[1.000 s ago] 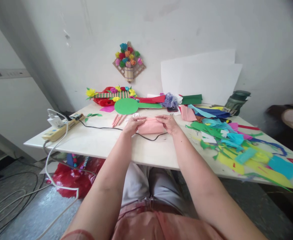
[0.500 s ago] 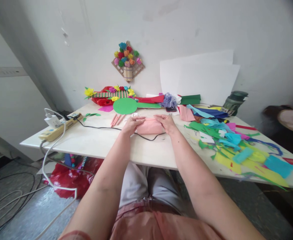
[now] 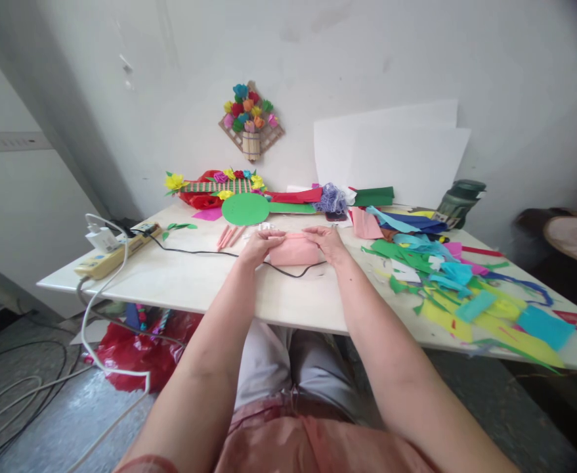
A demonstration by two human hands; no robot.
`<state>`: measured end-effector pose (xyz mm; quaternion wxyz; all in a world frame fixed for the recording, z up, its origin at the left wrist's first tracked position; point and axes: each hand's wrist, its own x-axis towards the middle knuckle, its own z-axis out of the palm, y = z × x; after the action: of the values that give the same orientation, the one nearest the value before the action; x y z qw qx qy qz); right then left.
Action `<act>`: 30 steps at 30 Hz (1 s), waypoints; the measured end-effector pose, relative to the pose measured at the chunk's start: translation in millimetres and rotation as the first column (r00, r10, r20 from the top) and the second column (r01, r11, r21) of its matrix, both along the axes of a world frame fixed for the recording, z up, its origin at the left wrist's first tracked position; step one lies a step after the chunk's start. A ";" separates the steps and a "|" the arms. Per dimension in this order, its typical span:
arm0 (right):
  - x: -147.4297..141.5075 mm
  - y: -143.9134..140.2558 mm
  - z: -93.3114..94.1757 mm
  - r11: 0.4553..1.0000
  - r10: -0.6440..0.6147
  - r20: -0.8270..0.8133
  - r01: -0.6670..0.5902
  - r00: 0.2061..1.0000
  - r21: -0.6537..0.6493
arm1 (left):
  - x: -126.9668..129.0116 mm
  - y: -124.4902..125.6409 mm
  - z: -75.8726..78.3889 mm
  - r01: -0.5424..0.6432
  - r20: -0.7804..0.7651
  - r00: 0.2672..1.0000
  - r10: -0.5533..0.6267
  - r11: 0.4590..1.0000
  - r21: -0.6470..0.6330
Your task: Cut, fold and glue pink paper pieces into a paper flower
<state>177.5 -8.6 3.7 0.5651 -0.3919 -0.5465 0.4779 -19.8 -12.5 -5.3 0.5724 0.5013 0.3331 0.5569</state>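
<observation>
Both hands are on a folded piece of pink paper (image 3: 294,250) sitting flat on the white table (image 3: 194,282), roughly mid-table and toward the far side. Left hand (image 3: 258,246) is curled over the left end of it, fingers pinching down on the edge, and the right hand (image 3: 328,242) is doing the same on the right end, so each one is gripping the paper rather than lying loose. A black cable (image 3: 204,252) runs across the table from the power strip (image 3: 115,255) at the left edge and passes right under the near side of the pink paper. Just beyond the left hand there are a few pink paper sticks (image 3: 230,236), and past those a big green paper circle (image 3: 245,209). Off to the right there's a whole mess of colored paper scraps (image 3: 455,289), green, blue and yellow mostly. A dark green bottle (image 3: 460,200) stands at the far right near the wall.
</observation>
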 end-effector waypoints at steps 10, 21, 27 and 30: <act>4.0 -0.1 0.8 1.000 0.019 0.039 -0.018 0.999 -0.018 | -3.6 2.9 -3.5 0.015 0.010 1.000 -0.015 1.000 -0.016; 5.3 -2.6 2.6 0.999 0.042 0.094 -0.042 0.995 0.004 | -5.4 1.5 -3.1 0.027 -0.026 0.999 -0.028 0.999 -0.020; 6.0 -2.0 3.4 0.999 0.030 0.102 -0.031 0.994 0.008 | -7.4 -0.7 -0.4 0.053 -0.010 0.998 -0.054 0.997 -0.047; 7.1 -1.4 3.7 0.999 0.038 0.110 -0.040 0.993 0.022 | -8.8 -1.8 0.6 0.073 -0.011 0.997 -0.074 0.995 -0.073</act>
<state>184.6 -9.9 7.4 0.5296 -0.3998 -0.5901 0.4598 -28.5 -14.3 -4.7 0.6079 0.4959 0.3384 0.5197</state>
